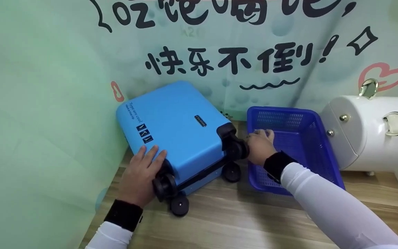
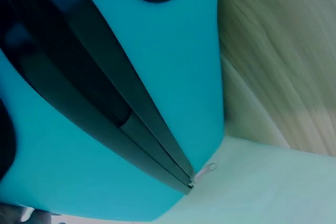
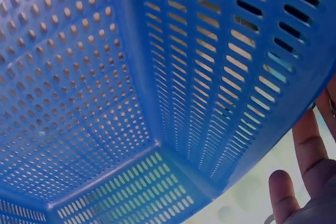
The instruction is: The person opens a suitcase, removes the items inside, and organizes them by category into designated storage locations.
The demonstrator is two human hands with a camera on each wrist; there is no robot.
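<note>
The head view has the blue hard-shell suitcase (image 1: 174, 114) at nine o'clock, left hand (image 1: 137, 181) straight-fingered at its seven, right hand (image 1: 262, 148) bent at four, hold unclear; left wrist, its zipper pull (image 2: 203, 172); right wrist, the perforated basket (image 3: 132, 51) a slipping suitcase could knock.

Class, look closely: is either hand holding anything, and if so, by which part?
The left hand rests on the suitcase beside one wheel; no grip shows. The right hand is by another wheel; whether it grips that cannot be told.

Head: high, forward-down. Left wrist: close on suitcase (image 1: 178, 110), perhaps side. Right wrist: close into basket (image 1: 299, 145). Head shares both.
</note>
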